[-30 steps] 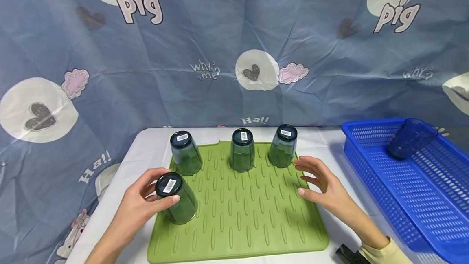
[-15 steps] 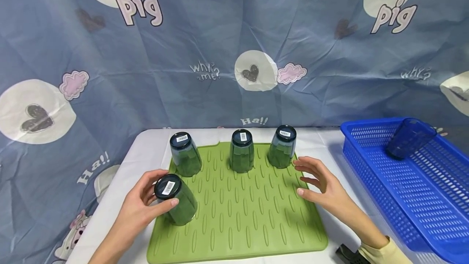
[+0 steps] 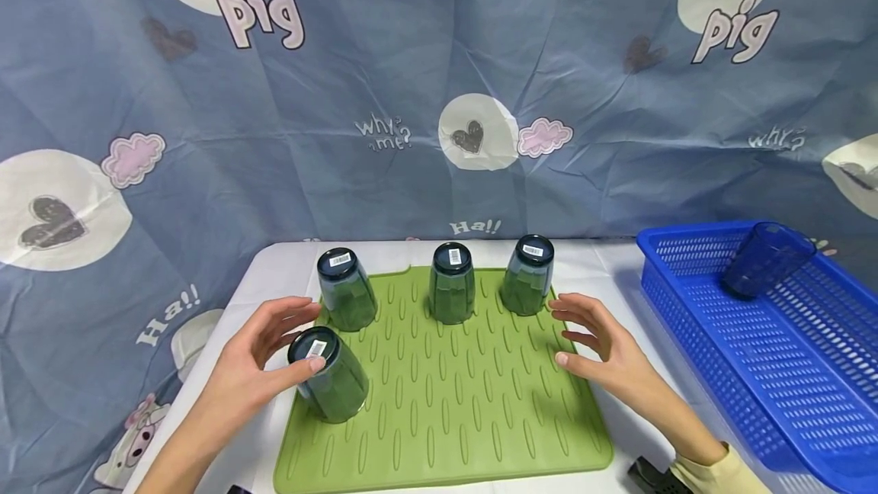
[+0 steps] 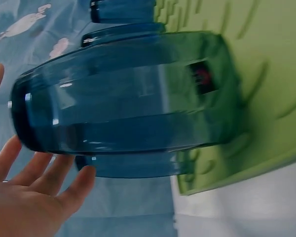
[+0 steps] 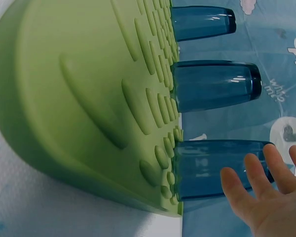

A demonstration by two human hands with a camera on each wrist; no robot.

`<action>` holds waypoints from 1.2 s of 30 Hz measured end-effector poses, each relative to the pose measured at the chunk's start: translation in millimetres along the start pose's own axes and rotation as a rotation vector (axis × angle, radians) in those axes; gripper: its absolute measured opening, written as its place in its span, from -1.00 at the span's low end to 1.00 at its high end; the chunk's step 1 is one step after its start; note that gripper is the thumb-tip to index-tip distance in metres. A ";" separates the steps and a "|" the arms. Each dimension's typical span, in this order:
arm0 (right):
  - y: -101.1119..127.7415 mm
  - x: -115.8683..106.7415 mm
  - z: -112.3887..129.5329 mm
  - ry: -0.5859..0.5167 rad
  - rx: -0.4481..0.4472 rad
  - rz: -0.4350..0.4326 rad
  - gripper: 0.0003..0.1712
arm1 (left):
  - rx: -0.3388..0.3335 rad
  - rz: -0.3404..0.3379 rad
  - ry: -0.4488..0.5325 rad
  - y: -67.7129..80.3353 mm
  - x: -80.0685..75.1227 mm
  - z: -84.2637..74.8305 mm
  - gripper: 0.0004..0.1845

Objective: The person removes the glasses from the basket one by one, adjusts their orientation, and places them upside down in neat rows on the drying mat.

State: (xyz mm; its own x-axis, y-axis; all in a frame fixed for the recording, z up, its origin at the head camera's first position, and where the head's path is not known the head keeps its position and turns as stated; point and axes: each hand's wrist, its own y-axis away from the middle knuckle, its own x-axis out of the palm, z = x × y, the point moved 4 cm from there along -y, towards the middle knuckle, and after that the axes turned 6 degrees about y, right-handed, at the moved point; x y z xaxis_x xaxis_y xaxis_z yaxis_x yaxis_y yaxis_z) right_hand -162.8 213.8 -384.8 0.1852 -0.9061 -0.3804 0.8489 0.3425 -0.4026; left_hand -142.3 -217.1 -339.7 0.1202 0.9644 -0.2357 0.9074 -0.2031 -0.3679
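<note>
An upside-down blue-green drinking glass (image 3: 336, 383) stands on the green ribbed mat (image 3: 453, 433) at its left side. Around it my left hand (image 3: 257, 349) is spread, thumb overlapping the base in the head view; in the left wrist view the fingers (image 4: 54, 177) are apart and relaxed beside the glass. Three more upturned glasses line the mat's back: a left one (image 3: 348, 292), a middle one (image 3: 453, 288) and a right one (image 3: 528, 277). My right hand (image 3: 604, 341) hovers by the mat's right edge, fingers loosely bent, holding nothing, nearest the right glass.
To the right sits a blue perforated basket (image 3: 713, 372) with another glass (image 3: 761, 261) leaning inside it. A white cloth covers the table (image 3: 617, 288). A blue printed curtain (image 3: 384, 197) hangs right behind the table.
My left hand has loosened from the front-left glass and drawn slightly up and left, its fingers spreading. The glass stays put. My right hand has not moved.
</note>
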 end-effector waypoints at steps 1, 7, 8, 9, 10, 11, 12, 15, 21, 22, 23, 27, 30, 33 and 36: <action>0.1 -0.1 -0.2 0.001 0.001 0.001 -0.21 | 0.010 -0.001 -0.006 -1.5 -0.6 -2.9 -0.33; 0.4 -0.3 -1.4 0.007 0.014 0.002 -0.21 | 0.074 0.002 -0.027 -10.6 0.2 -20.0 -0.37; 0.5 -0.3 -1.7 0.010 0.013 0.002 -0.21 | 0.084 0.007 -0.025 -12.1 1.1 -22.9 -0.38; 0.5 -0.1 -1.9 0.012 0.016 0.002 -0.21 | 0.093 0.012 -0.021 -13.7 2.1 -25.6 -0.38; 0.5 -0.1 -2.2 0.016 0.015 0.002 -0.21 | 0.102 0.016 -0.017 -15.2 3.0 -28.4 -0.39; 0.5 0.2 -2.1 0.020 0.015 0.002 -0.21 | 0.111 0.020 -0.012 -16.8 4.0 -31.2 -0.40; 0.4 0.4 -2.2 0.023 0.014 0.002 -0.21 | 0.118 0.023 -0.004 -18.2 5.2 -34.0 -0.40; 0.5 0.8 -1.6 0.033 0.015 0.002 -0.22 | 0.141 0.035 0.019 -22.3 9.8 -43.0 -0.41; 0.2 0.4 -0.2 0.040 0.020 0.001 -0.22 | 0.159 0.065 0.007 -25.8 25.0 -58.1 -0.39; 0.0 0.3 -0.3 0.043 0.019 0.000 -0.22 | 0.157 0.066 -0.002 -26.0 27.6 -59.6 -0.38; -0.1 0.1 -0.4 0.045 0.019 -0.001 -0.22 | 0.153 0.066 -0.015 -26.2 30.3 -60.8 -0.37; -0.5 -0.3 -1.0 0.058 0.011 -0.002 -0.22 | 0.149 0.072 -0.043 -28.4 41.9 -64.4 -0.34; -0.7 -0.7 -0.3 0.060 0.010 -0.003 -0.22 | 0.144 0.099 -0.044 -29.6 52.3 -65.6 -0.35; -0.8 -0.9 0.1 0.057 0.005 0.000 -0.22 | 0.134 0.129 -0.032 -30.1 63.4 -64.7 -0.34; -1.4 -0.5 1.1 0.050 0.005 0.003 -0.22 | 0.128 0.153 -0.013 -30.1 74.1 -61.9 -0.33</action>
State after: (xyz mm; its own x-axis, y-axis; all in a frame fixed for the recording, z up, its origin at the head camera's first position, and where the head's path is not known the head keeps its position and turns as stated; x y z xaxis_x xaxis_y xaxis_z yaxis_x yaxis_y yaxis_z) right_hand -163.6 213.5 -383.1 0.1629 -0.8915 -0.4227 0.8507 0.3439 -0.3975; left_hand -135.8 -129.1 -290.4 0.2465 0.9185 -0.3092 0.8201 -0.3677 -0.4385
